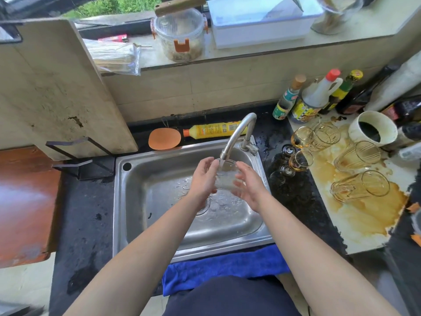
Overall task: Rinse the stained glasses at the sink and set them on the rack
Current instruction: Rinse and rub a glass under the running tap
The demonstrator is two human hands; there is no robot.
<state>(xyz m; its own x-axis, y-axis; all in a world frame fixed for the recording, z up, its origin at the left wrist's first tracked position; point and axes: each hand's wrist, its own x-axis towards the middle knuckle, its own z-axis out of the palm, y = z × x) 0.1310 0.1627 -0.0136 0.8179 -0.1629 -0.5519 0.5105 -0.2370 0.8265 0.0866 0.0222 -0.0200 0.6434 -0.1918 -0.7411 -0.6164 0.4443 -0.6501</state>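
Dark clothing (227, 299) is seen at the bottom edge, with a fluffy blue cloth (227, 267) draped over the front lip of a brushed stainless-steel sink (141, 201). Above the basin, a clear, smooth-sided glass (225, 176) is held upright directly under the curved metal tap (237, 133). The left hand (204, 176) is curled round one side of it. The right hand (248, 185) is blurred, but its fingers appear straight and apart, laid against the other side.

The rinsing step is judged to be in hand. It would be done well if the wet, slippery glass were kept firmly gripped, turned beneath the stream and rubbed inside the rim.

More stained glasses (362, 185), amber-tinted and ribbed, are lying tipped over on a pale board (355, 226) that is pooled with brown liquid, right of the sink. A black angular metal rack (79, 166) is placed just left of the sink.
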